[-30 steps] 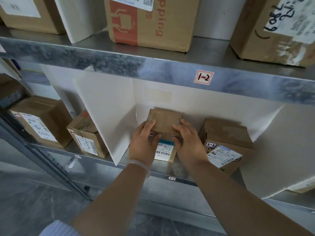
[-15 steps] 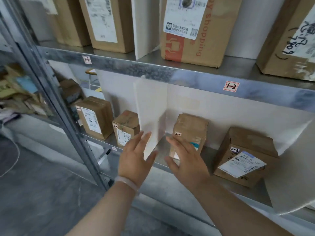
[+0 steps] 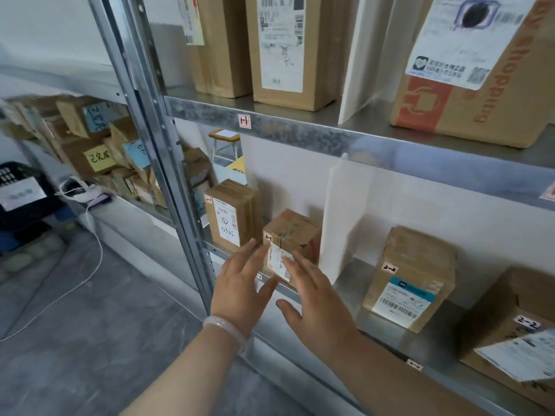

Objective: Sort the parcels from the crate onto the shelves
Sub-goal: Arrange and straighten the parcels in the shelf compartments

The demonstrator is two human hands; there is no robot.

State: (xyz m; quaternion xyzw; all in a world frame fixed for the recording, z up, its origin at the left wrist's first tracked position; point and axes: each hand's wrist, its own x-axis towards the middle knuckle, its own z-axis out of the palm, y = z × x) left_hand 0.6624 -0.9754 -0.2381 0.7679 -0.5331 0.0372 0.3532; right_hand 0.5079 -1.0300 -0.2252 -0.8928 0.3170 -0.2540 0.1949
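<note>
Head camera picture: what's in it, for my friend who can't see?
An open left hand and right hand are held in front of a small box on a metal shelf. A white divider stands right of it, with more boxes beyond.

The head-worn wide-angle camera is looking forward and down, close to the grey galvanised metal shelving (image 3: 330, 139), whose boards are running off toward 2 o'clock. The left hand (image 3: 240, 292) and right hand (image 3: 318, 307) are showing at 6 o'clock, the mottled grey floor (image 3: 75, 340) at 8 o'clock.
</note>
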